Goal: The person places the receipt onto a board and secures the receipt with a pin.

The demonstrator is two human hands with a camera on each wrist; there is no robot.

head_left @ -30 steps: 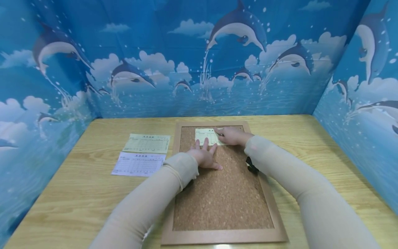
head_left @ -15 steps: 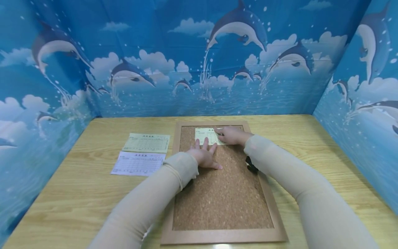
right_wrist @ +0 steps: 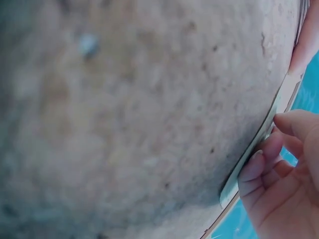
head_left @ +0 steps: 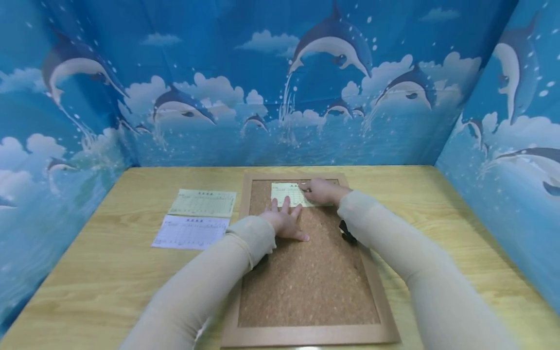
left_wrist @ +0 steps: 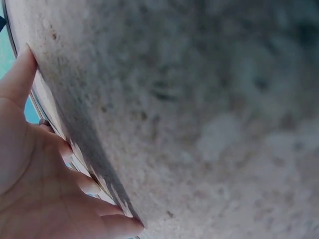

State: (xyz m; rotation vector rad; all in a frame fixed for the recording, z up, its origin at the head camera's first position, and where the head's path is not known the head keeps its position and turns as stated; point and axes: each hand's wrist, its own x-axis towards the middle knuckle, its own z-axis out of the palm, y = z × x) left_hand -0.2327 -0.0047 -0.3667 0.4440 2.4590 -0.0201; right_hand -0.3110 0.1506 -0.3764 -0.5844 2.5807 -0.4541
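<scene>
A pale yellow-green printed slip (head_left: 286,193) lies near the top of a wood-framed cork board (head_left: 306,282). My left hand (head_left: 284,222) is spread flat, its fingertips touching the slip's lower edge and the thumb on the cork. In the left wrist view those straight fingers (left_wrist: 119,225) rest along the board. My right hand (head_left: 323,191) covers the slip's right part with bent fingers, the thumb side toward the slip's top middle. The right wrist view shows the curled fingers (right_wrist: 254,172) against the slip's edge (right_wrist: 230,191); no held object is visible.
To the left on the wooden table (head_left: 109,272), a yellow-green slip (head_left: 203,203) and a white-lilac slip (head_left: 190,232) lie one below the other. A small black item (head_left: 346,233) shows beside the right sleeve. Blue dolphin-print sheets (head_left: 271,97) wall the table in at the back and sides.
The head view has shifted slightly. Both hands keep their places on the board and slip.
</scene>
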